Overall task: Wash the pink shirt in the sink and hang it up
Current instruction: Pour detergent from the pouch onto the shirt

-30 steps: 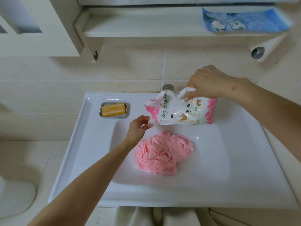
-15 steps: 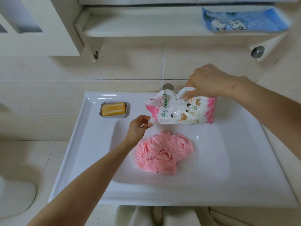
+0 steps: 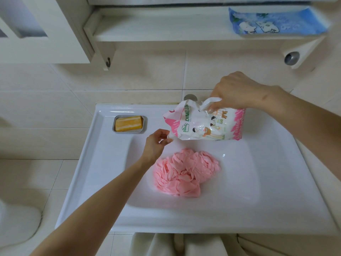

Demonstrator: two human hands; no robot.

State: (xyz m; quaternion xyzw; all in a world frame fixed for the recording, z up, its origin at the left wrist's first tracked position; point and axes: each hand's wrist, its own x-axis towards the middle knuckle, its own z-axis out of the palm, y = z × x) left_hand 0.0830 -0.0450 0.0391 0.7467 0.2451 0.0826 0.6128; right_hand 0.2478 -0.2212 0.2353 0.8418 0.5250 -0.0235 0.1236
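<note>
The pink shirt [image 3: 186, 174] lies crumpled in the basin of the white sink [image 3: 103, 163]. Above it hangs a white and pink detergent bag [image 3: 206, 124], tipped on its side with its open mouth to the left. My right hand [image 3: 234, 91] pinches the bag's upper edge. My left hand [image 3: 156, 143] pinches the lower left corner at the bag's mouth, just above and left of the shirt.
An orange soap bar in a metal dish [image 3: 129, 124] sits on the sink's back left rim. A wall shelf [image 3: 166, 32] carries a blue packet [image 3: 276, 21]. A white toilet edge [image 3: 16, 222] shows at lower left.
Almost nothing moved. Both hands keep their hold on the bag, which stays tipped over the shirt.
</note>
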